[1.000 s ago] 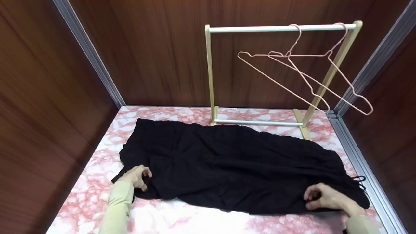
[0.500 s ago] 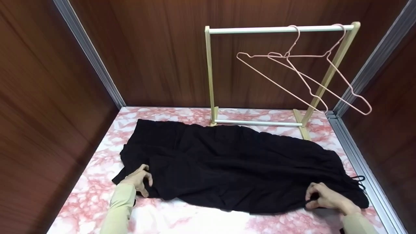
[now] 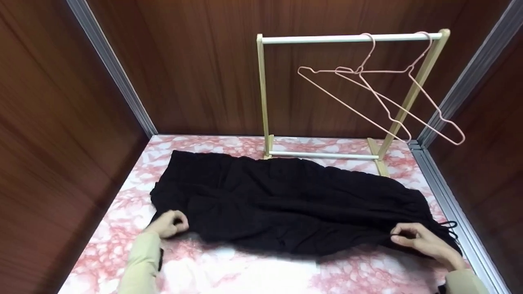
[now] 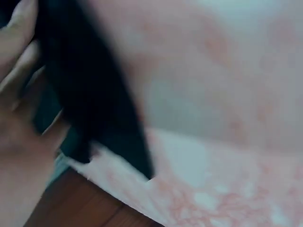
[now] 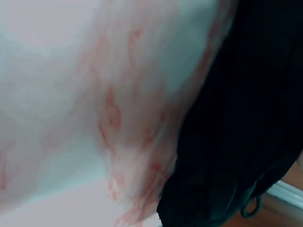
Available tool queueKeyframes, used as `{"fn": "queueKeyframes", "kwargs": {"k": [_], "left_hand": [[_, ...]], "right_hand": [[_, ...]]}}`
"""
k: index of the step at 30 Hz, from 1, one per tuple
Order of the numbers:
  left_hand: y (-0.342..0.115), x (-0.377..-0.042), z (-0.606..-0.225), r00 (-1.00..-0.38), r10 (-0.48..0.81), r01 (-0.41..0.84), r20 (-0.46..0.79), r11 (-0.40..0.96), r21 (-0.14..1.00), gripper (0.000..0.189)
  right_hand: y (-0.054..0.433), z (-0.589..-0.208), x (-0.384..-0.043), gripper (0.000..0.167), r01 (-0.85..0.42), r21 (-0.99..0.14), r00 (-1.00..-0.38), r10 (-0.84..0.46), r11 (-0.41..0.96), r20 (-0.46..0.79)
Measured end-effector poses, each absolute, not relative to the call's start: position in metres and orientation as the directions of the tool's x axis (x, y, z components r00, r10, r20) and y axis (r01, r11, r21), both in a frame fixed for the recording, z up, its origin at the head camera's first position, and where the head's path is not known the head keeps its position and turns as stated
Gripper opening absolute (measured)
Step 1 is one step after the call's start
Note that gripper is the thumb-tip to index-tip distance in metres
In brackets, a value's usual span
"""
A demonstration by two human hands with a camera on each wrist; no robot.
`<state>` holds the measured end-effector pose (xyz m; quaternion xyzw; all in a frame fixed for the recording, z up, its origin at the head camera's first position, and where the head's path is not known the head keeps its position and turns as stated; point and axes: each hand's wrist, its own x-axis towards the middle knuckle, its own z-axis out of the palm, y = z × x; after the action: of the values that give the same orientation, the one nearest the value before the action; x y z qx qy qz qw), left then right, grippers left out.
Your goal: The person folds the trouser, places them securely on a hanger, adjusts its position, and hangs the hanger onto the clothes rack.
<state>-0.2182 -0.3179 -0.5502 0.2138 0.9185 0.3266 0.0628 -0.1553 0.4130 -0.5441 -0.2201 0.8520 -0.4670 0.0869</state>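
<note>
Black trousers [image 3: 286, 200] lie stretched across the table, their drawstring [image 3: 450, 224] at the right end. My left hand [image 3: 165, 225] pinches the near edge of the cloth close to the left end. Thumb and fingertips of my right hand [image 3: 427, 244] pinch the same near edge toward the waist end. Between the hands this edge is raised and blurred. In the left wrist view, black cloth [image 4: 94, 90] hangs beside the fingers. The right wrist view shows the trousers [image 5: 236, 113] with a drawstring loop, and the right hand is out of that view.
Behind the trousers stands a wooden rack [image 3: 262, 98] with a white top bar. Two pink hangers [image 3: 347, 104] hang at its right side. Brown panels [image 3: 196, 81] with metal corner strips enclose the pink-and-white marbled table [image 3: 245, 277].
Both hands have closed on the near edge of the trousers. That edge has lifted and shifted away from the table's front, and the right hand has risen a little.
</note>
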Motion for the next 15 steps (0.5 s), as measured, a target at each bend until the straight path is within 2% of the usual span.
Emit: {"fn": "queueKeyframes", "kwargs": {"k": [2, 3, 6, 9, 12, 15], "left_hand": [[-0.325, -0.222, -0.536, -0.895, 0.445, 0.311, 0.022, 0.590, 0.745, 0.007], [-0.328, -0.223, -0.528, -0.909, 0.416, 0.253, -0.007, 0.566, 0.785, 0.011], [-0.334, -0.224, -0.508, -0.931, 0.359, 0.146, -0.071, 0.541, 0.828, 0.017], [-0.336, -0.224, -0.499, -0.934, 0.338, 0.130, -0.118, 0.628, 0.768, 0.018], [-0.334, -0.220, -0.500, -0.932, 0.310, 0.117, -0.188, 0.748, 0.653, 0.030], [-0.326, -0.216, -0.503, -0.935, 0.224, 0.056, -0.274, 0.858, 0.510, 0.041]], "right_hand": [[0.414, -0.538, -0.154, 0.006, -0.239, -0.836, -0.916, -0.400, 0.494, 0.026], [0.415, -0.535, -0.154, 0.007, -0.220, -0.834, -0.927, -0.374, 0.506, 0.017], [0.416, -0.529, -0.154, 0.008, -0.187, -0.839, -0.938, -0.346, 0.511, -0.002], [0.417, -0.529, -0.156, 0.009, -0.217, -0.866, -0.897, -0.443, 0.451, -0.006], [0.419, -0.534, -0.158, 0.010, -0.238, -0.898, -0.811, -0.585, 0.370, -0.026], [0.417, -0.539, -0.160, 0.012, -0.261, -0.877, -0.769, -0.637, 0.403, -0.063]]}}
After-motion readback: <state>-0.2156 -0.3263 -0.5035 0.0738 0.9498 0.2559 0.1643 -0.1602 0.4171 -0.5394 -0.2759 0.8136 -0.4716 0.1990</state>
